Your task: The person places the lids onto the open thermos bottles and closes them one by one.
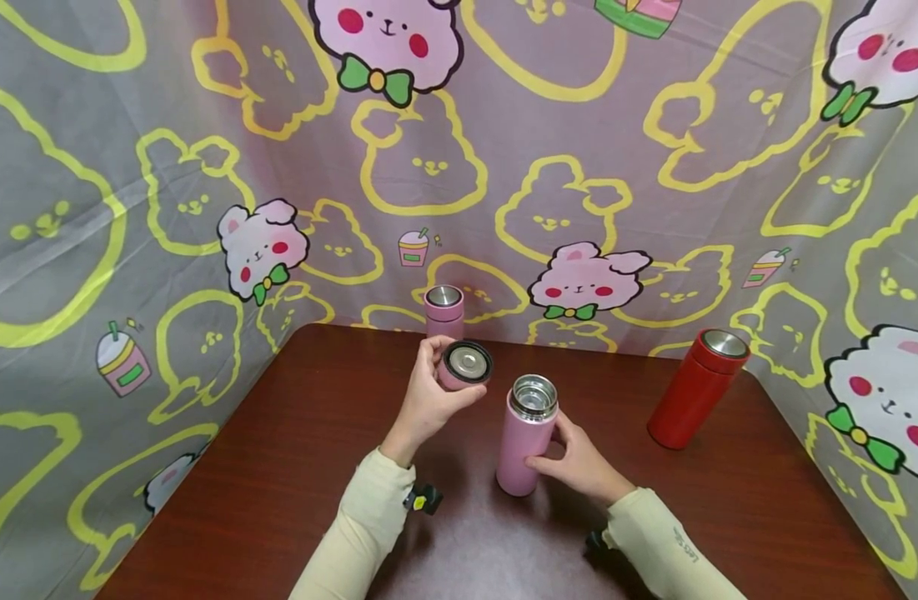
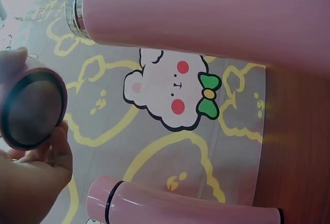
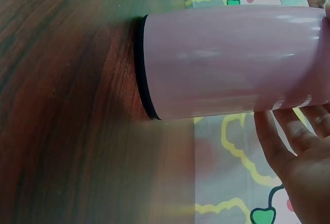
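Note:
A pink thermos bottle stands upright on the table with its steel mouth uncovered. My right hand grips its side, thumb at the front and fingers behind. In the right wrist view, fingertips touch the bottle's pink wall above its black base ring. My left hand holds the pink lid up, to the left of the mouth and apart from it. The lid's underside, a black ring round a metallic disc, faces the head camera. In the left wrist view, fingers and thumb curl round the lid's edge.
Behind my left hand stands another pink thermos with its cap on, its lower part hidden. A red thermos with a steel-topped cap stands at the right. Patterned cloth hangs around the brown table.

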The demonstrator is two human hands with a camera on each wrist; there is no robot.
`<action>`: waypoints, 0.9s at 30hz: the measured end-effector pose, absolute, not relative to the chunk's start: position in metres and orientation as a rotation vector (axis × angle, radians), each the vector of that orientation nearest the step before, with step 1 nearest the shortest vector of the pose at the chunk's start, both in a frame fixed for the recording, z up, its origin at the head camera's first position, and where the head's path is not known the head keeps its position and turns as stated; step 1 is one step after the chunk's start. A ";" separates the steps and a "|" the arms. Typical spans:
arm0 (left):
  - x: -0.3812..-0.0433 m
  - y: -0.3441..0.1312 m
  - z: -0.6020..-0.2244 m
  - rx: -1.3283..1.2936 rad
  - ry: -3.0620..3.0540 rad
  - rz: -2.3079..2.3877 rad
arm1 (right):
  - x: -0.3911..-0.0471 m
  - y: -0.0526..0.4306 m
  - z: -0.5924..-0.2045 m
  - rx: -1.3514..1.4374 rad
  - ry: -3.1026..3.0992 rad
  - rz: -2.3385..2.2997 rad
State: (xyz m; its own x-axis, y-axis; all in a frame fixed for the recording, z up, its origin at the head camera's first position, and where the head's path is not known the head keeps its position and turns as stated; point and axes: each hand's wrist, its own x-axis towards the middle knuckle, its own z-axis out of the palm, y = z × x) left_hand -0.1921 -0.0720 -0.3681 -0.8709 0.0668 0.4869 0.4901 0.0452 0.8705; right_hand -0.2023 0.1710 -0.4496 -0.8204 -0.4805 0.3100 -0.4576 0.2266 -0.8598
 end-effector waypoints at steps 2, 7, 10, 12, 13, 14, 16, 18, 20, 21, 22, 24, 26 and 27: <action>-0.192 -0.073 -0.368 -0.585 -1.994 -1.879 | -0.203 0.171 -0.450 -0.939 2.438 -1.706; -0.202 -0.077 -0.380 -0.618 -1.932 -1.900 | -0.203 0.171 -0.449 -0.934 2.442 -1.691; -0.210 -0.079 -0.390 -0.626 -1.915 -1.927 | -0.203 0.173 -0.450 -0.939 2.451 -1.669; -0.211 -0.079 -0.391 -0.632 -1.907 -1.943 | -0.205 0.175 -0.452 -0.970 2.453 -1.663; -0.211 -0.079 -0.391 -0.632 -1.906 -1.948 | -0.207 0.176 -0.456 -0.985 2.443 -1.668; -0.211 -0.079 -0.391 -0.634 -1.897 -1.961 | -0.209 0.178 -0.460 -0.996 2.434 -1.674; -0.210 -0.078 -0.391 -0.641 -1.873 -1.985 | -0.214 0.182 -0.469 -1.016 2.426 -1.680; -0.210 -0.078 -0.391 -0.645 -1.854 -2.005 | -0.219 0.185 -0.477 -1.035 2.417 -1.682; -0.210 -0.077 -0.390 -0.661 -1.833 -2.021 | -0.223 0.187 -0.483 -1.027 2.402 -1.691; -0.209 -0.077 -0.390 -0.668 -1.829 -2.025 | -0.224 0.188 -0.484 -1.026 2.394 -1.695; -0.210 -0.077 -0.390 -0.674 -1.826 -2.028 | -0.225 0.189 -0.485 -1.027 2.381 -1.702; -0.210 -0.078 -0.390 -0.689 -1.817 -2.034 | -0.225 0.189 -0.485 -1.027 2.357 -1.713; -0.209 -0.078 -0.390 -0.705 -1.804 -2.035 | -0.226 0.190 -0.485 -1.029 2.348 -1.717; -0.209 -0.078 -0.390 -0.709 -1.804 -2.028 | -0.225 0.190 -0.485 -1.029 2.345 -1.718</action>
State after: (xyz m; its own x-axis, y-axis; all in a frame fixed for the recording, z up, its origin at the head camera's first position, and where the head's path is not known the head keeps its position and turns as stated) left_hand -0.2092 -0.0784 -0.3898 -0.8199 0.0778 0.5672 0.5542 -0.1401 0.8205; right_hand -0.2254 0.1898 -0.4849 -0.7759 -0.5393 0.3274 -0.4747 0.1573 -0.8660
